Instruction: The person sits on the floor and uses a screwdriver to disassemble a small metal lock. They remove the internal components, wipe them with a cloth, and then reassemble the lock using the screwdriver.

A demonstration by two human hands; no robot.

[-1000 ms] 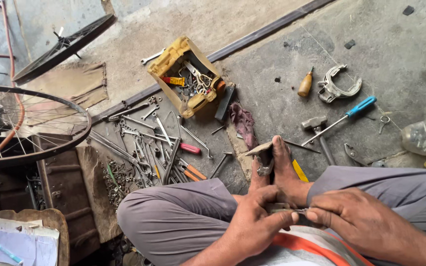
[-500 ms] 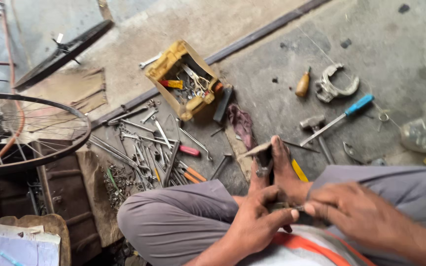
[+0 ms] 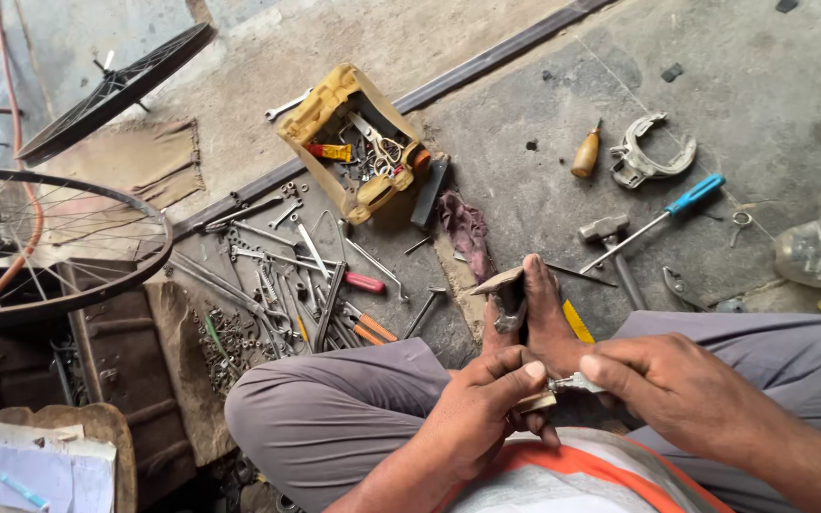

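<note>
I sit cross-legged on a concrete floor. My left hand [image 3: 486,404] pinches a small metal part [image 3: 563,383] between thumb and fingers above my lap, along with a small tan piece. My right hand [image 3: 662,380] grips the same part from the right, fingertips touching it. Just beyond my hands my bare foot [image 3: 544,313] rests beside a small dark metal block [image 3: 508,306] on a wooden scrap.
A yellow box of tools [image 3: 353,142] stands ahead. Wrenches and screwdrivers [image 3: 287,285] lie spread at left, a hammer [image 3: 615,247], a blue-handled screwdriver [image 3: 662,214] and a wooden-handled tool [image 3: 585,154] at right. Bicycle wheels [image 3: 68,247] sit far left.
My hands have stayed together on the small part. The view has shifted slightly, so the floor and tools sit a little differently in frame.
</note>
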